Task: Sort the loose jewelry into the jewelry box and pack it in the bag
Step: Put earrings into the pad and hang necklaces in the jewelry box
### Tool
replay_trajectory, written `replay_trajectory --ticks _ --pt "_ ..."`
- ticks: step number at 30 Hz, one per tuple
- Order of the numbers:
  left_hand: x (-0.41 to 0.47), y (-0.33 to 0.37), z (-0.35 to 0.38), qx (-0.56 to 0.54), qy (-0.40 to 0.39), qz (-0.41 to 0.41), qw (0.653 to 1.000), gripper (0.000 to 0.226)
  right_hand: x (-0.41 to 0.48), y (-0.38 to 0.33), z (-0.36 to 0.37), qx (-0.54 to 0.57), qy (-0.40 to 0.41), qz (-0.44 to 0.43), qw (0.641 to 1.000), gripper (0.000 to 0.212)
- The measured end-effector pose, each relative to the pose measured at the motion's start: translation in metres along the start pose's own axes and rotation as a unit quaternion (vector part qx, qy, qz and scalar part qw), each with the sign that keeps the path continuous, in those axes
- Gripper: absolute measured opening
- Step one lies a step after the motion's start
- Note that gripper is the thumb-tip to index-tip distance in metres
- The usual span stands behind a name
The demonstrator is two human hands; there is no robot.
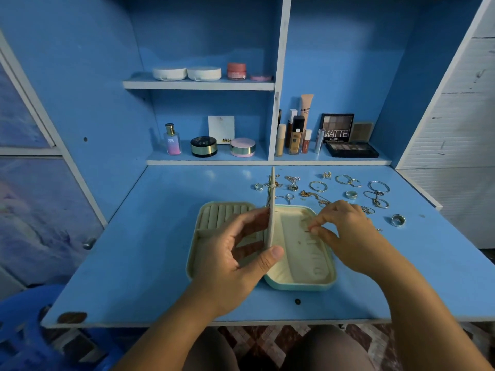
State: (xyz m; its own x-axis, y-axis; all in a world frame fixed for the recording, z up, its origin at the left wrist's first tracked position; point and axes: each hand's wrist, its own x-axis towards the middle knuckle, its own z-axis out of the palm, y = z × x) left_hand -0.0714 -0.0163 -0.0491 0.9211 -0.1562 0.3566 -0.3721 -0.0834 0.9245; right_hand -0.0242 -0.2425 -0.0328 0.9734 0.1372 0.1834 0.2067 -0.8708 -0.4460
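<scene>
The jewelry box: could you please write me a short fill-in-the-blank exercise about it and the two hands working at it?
1. The left hand holds the middle flap of the jewelry box ____ rather than flat.
2. The right hand pinches a small piece over the box's ____ half.
3. The ring rolls sit in the box's ____ half.
4. The desk under the loose jewelry is ____ in colour.

Missing words: upright; right; left; blue.

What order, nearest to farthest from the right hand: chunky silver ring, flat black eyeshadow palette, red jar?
1. Chunky silver ring, desk, beside the right hand.
2. Flat black eyeshadow palette, lower shelf, behind.
3. Red jar, upper shelf, far left.
</scene>
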Motion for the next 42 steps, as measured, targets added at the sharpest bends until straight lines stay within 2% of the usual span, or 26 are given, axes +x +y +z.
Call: replay_trajectory --ticks 15,20,24,27,30,33,39,42 --pt "0.0 -0.001 0.0 -0.008 -0.001 -0.003 1.0 0.053 0.004 -0.01 0.007 -0.055 -0.072 -0.072 0.993 0.018" --pt "0.0 0.0 0.001 -0.03 -0.003 -0.005 1.0 0.053 0.007 -0.01 0.013 -0.085 -0.048 -0.108 0.989 0.017" --pt "-0.001 0.0 0.001 -0.029 0.0 -0.004 1.0 0.052 0.005 -0.008 0.022 -0.121 0.037 -0.173 0.977 0.004" --pt "-0.001 0.0 0.001 -0.025 0.001 -0.001 1.0 0.052 0.004 -0.006 0.026 -0.125 0.051 -0.186 0.973 0.013" --pt "-0.001 0.0 0.001 -0.025 0.001 0.0 1.0 0.052 0.001 -0.008 0.025 -0.134 0.051 -0.174 0.974 0.014" --pt "-0.001 0.001 0.001 -0.021 0.001 0.0 1.0 0.051 0.0 -0.008 0.025 -0.119 0.037 -0.152 0.981 0.002" --pt "-0.001 0.002 0.002 -0.01 0.005 0.004 1.0 0.049 -0.003 0.003 0.023 -0.032 0.013 -0.114 0.993 0.021" --pt "-0.001 0.002 0.002 -0.009 0.002 0.001 1.0 0.05 -0.003 0.005 0.018 -0.008 0.021 -0.094 0.995 0.022"
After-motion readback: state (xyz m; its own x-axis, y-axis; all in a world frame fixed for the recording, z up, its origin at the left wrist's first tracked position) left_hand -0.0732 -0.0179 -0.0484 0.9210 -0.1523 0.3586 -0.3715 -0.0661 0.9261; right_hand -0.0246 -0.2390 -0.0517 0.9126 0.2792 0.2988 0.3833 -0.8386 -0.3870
